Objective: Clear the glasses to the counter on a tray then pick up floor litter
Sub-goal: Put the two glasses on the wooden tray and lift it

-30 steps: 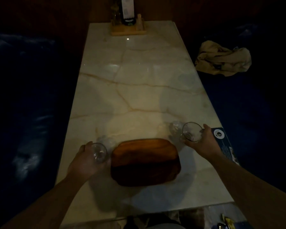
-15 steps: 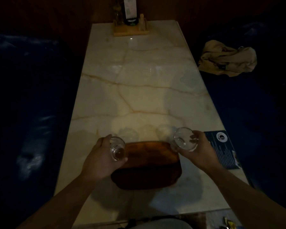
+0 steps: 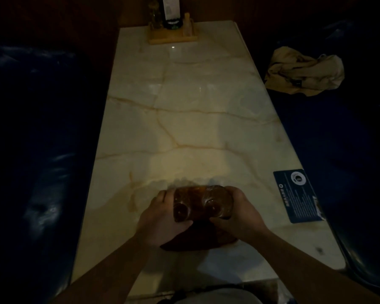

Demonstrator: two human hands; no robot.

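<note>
Tray mostly hidden under hands, glasses; bottle cut off by top edge.

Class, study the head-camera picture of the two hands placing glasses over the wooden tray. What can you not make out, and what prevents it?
Head view only:
- Wooden tray: mostly covered by the left hand, the right hand and both glasses.
- Left glass and right glass: resting on the tray or held above it, unclear in the dim light.
- Bottle in the wooden stand: top cut off by the frame edge.
- Blue card: print too small.
</note>
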